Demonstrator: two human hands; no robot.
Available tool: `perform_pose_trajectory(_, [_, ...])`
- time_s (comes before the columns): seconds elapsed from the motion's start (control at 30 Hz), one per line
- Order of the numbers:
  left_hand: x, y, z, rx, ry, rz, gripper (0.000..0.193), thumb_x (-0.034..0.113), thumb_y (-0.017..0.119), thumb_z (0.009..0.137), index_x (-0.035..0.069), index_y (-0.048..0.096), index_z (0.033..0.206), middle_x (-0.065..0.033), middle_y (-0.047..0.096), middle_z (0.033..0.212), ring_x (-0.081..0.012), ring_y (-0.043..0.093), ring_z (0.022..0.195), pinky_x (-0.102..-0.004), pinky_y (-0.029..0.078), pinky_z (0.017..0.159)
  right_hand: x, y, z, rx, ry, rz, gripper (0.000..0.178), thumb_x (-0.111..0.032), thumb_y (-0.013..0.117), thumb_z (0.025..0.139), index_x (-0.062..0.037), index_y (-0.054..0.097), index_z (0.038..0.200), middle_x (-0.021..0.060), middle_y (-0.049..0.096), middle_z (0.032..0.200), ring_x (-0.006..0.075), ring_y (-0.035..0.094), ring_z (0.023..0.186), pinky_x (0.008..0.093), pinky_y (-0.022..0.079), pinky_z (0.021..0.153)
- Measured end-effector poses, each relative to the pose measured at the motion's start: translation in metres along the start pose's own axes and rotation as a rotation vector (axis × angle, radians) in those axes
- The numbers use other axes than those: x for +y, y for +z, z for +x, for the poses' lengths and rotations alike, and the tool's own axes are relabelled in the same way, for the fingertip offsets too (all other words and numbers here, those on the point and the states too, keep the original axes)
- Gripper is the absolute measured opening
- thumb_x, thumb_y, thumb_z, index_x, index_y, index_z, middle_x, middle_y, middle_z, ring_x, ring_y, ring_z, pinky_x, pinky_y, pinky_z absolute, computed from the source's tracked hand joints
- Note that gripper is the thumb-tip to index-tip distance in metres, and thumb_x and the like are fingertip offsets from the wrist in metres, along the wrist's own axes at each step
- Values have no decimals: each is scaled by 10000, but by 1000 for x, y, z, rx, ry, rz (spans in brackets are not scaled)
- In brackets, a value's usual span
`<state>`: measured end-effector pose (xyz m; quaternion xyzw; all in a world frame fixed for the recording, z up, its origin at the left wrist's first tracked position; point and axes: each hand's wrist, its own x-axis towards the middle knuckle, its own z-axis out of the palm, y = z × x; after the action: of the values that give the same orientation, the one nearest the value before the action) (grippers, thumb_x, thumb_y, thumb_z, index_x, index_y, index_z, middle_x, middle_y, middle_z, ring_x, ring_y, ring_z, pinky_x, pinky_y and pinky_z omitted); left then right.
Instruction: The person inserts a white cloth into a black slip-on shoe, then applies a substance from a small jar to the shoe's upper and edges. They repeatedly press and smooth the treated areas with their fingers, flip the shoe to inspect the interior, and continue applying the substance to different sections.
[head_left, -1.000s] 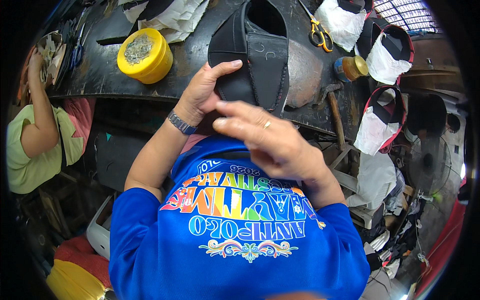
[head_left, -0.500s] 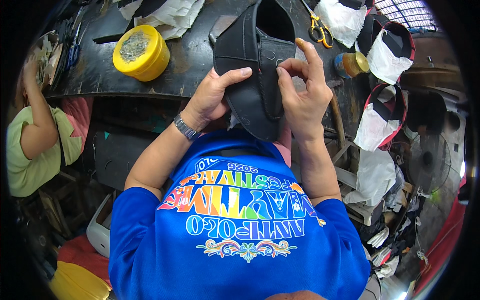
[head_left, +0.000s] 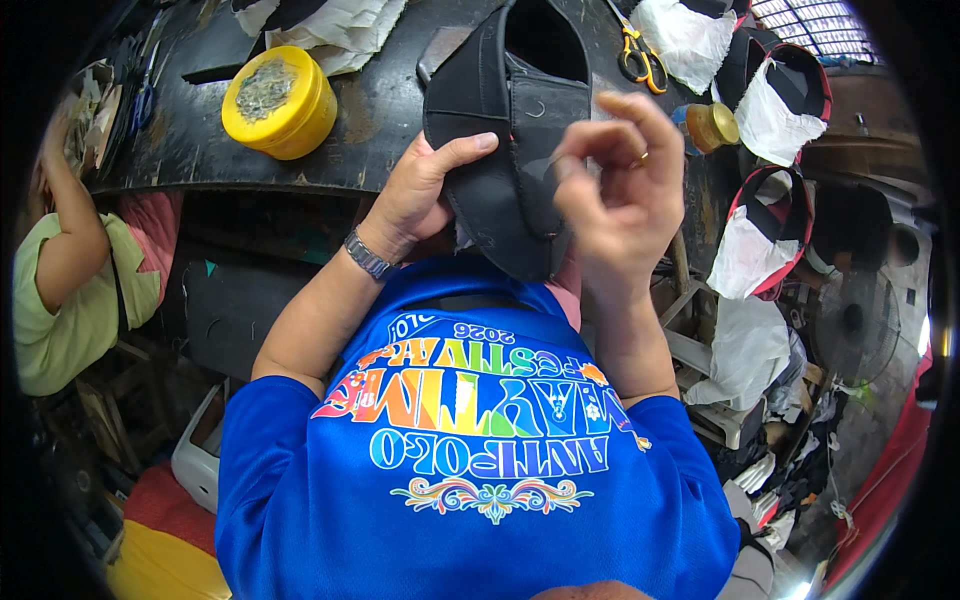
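- Since half a second ago, we see the right hand [head_left: 615,185] lifted slightly off the black shoe upper [head_left: 505,150], its fingers now curled loosely and pinched together near the upper's right edge; whether anything lies between the fingertips we cannot tell.
- We note that the left hand [head_left: 420,190] grips the shoe upper from the left, thumb laid across its front face and fingers hidden behind it.
- We find the shoe upper held upright over the near edge of the dark workbench [head_left: 370,110], just above the blue shirt [head_left: 470,470].
- On the bench, we mark a yellow tin [head_left: 280,100] to the left and yellow-handled scissors [head_left: 640,55] to the right.
- At far left, another person's arm [head_left: 65,240] shows beside a green shirt.
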<state>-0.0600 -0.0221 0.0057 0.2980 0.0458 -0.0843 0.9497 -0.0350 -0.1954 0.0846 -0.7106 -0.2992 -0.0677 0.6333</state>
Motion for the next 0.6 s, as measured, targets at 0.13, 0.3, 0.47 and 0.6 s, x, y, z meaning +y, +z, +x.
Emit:
perform_pose_trajectory(0.13, [-3,1,0,98,-49,-57,301,64,709,923,50,643,1216,-94,736,1095,-199,733,968,-372,626,865,-27,25,-9,-661,-235,124,568,128,652,773,15,588,1326,229,603,1337,369,593,1249,466,471,1072])
perform_pose_trajectory(0.3, [-4,-5,-5,93,4,-93,267,40,713,921,29,656,1181,-113,740,1065,-193,745,919,-343,632,842,-13,12,-1,-290,-249,-154,475,123,668,759,-4,673,1217,144,727,1049,314,711,906,393,572,833])
perform_pose_trajectory(0.47, [-5,-4,-5,1,12,61,402,69,685,941,23,575,1326,-121,708,1172,-205,712,1054,-368,598,935,15,-7,8,-46,-266,-407,463,108,707,821,-2,658,1268,117,721,957,195,704,842,316,555,798])
perform_pose_trajectory(0.6, [-4,7,-9,-13,54,62,297,56,708,929,4,654,1217,-103,732,1133,-180,726,1005,-323,605,897,20,-7,7,-15,-275,-467,455,105,702,860,1,641,1299,89,733,974,135,711,892,297,544,892])
